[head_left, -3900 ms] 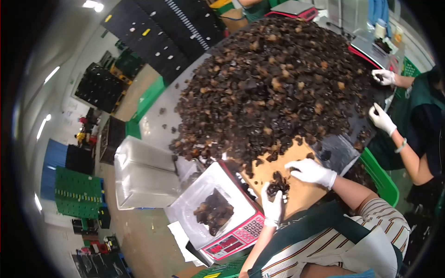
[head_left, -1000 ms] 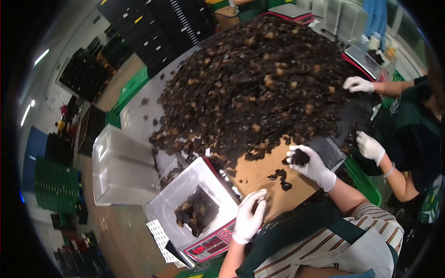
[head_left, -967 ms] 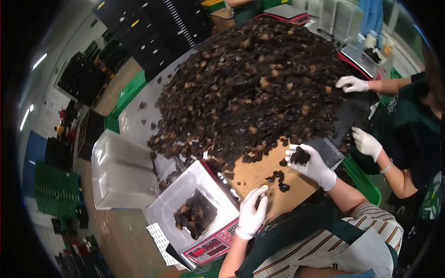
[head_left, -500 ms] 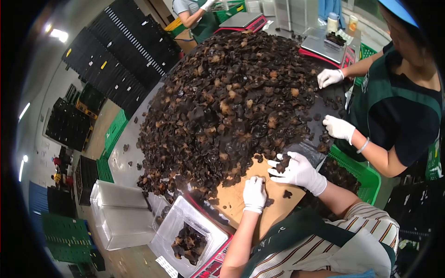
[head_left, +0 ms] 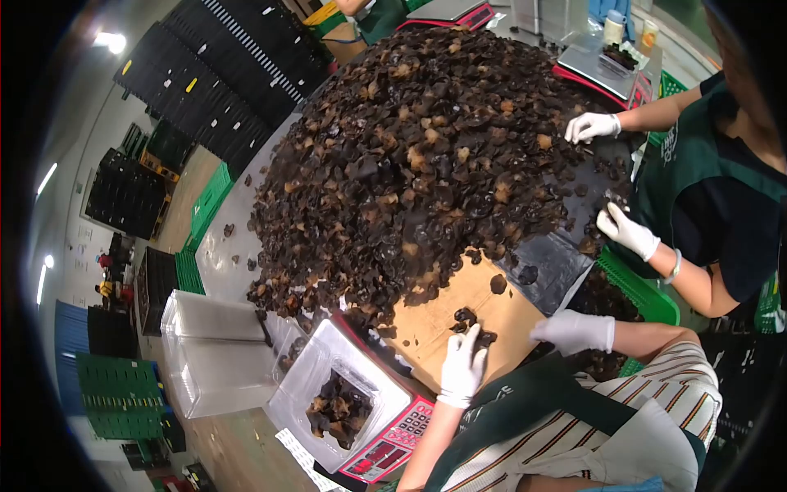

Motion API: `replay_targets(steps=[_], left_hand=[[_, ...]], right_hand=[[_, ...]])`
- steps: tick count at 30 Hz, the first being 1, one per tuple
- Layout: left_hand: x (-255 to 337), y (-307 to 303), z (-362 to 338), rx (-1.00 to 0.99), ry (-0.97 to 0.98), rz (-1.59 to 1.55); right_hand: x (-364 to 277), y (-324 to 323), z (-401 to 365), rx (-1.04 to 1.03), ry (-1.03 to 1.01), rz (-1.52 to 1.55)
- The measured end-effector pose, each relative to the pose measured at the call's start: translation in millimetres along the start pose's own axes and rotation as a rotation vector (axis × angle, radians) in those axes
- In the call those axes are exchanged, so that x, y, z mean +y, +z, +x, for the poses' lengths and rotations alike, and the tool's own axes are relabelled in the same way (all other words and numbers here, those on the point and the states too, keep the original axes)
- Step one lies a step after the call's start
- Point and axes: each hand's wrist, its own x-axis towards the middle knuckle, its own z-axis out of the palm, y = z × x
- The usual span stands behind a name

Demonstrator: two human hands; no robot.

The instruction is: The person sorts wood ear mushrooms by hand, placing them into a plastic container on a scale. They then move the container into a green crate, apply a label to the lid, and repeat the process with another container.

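Note:
White-gloved, my left hand (head_left: 463,366) touches a small clump of dark wood-ear-like pieces (head_left: 469,324) on the tan board (head_left: 436,313); its fingers look bent around the clump's lower edge. My right hand (head_left: 574,331), also gloved, is over the board's right edge, above the green crate; its fingers are smeared by motion. A single dark piece (head_left: 498,284) lies near the board's upper right. Beyond the board rises a large heap of dark brown pieces (head_left: 393,164). A clear tray (head_left: 340,406) holding several pieces rests on a red-and-white scale (head_left: 389,447).
A co-worker's two gloved hands (head_left: 627,232) work at the heap's right side. The green crate (head_left: 656,302) holds dark pieces. Stacked clear trays (head_left: 213,357) stand at left. Black plastic (head_left: 545,271) lies beside the board. Another scale (head_left: 597,74) is at the upper right.
My right hand has moved off the board to the right, and the clump it held is no longer visible in it. My left hand's fingers have spread somewhat. The view has shifted.

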Motion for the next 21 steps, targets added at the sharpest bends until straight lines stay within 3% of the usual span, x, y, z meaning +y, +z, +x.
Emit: replay_targets(steps=[1,2,3,5,7,8,9,11,13,14,16,17,19,21], left_hand=[[7,3,-1,-0.021,-0.041,0.034],[-2,15,-1,-0.034,-0.005,0.034],[-11,23,-2,-0.098,-0.027,0.072],[-26,32,3,0.145,0.209,-0.058],[-23,19,-1,-0.064,-0.32,-0.592],[-19,12,-4,-0.163,-0.579,-0.865],[-13,4,-8,-0.095,-0.563,-0.981],[0,-16,-17,0.054,-0.52,-1.204],[7,-40,-33,0.037,-0.469,-1.071],[16,-55,-41,0.105,-0.45,-0.988],[38,-87,-55,0.272,-0.373,-0.784],[40,-104,-65,0.354,-0.276,-0.555],[32,-131,-86,0.553,-0.269,-0.369],[18,-158,-107,0.738,-0.176,-0.033]], right_hand=[[3,12,-3,-0.072,0.01,-0.109],[1,20,-2,0.021,0.009,-0.153],[4,19,1,0.027,0.037,-0.02],[-4,2,9,0.029,0.092,0.251],[-7,10,22,0.325,0.098,0.676],[-9,11,29,0.337,0.189,0.982],[-13,9,36,0.34,0.286,1.288],[-21,9,50,0.328,0.288,1.661],[-28,13,67,0.284,0.326,2.015],[-31,14,78,0.188,0.227,2.118],[-51,10,97,0.131,0.157,2.14],[-63,7,108,0.109,0.086,2.135],[-93,-4,134,0.112,-0.09,1.973],[-135,-23,150,0.14,-0.198,1.627]])
